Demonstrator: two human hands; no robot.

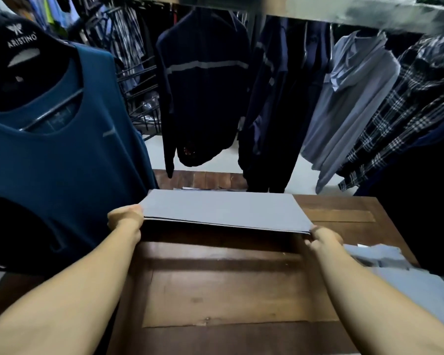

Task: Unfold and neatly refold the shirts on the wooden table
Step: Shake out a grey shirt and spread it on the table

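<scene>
Garments hang all around me: a teal sleeveless top [62, 155] on a hanger fills my left side and overlaps the left edge of the wooden surface [215, 283], a dark navy jacket [203, 98] with a pale chest stripe hangs straight ahead, and a grey hooded shirt [349, 103] and a plaid shirt [405, 119] hang to the right. The surface runs from my chest outward, brown and bare in the middle. A flat grey folded shirt [223, 211], stiff as a board, is held level just above the far half of the surface, casting a shadow beneath. My left hand [125, 217] has its fingers closed on the shirt's near left corner. My right hand [324, 238] has its fingers closed on the near right corner. Another pale grey garment [405, 280] lies crumpled at the near right edge, partly cut off by the frame. Behind the held shirt, something small lies on the surface, too hidden to identify. The upper rail is blurred.
</scene>
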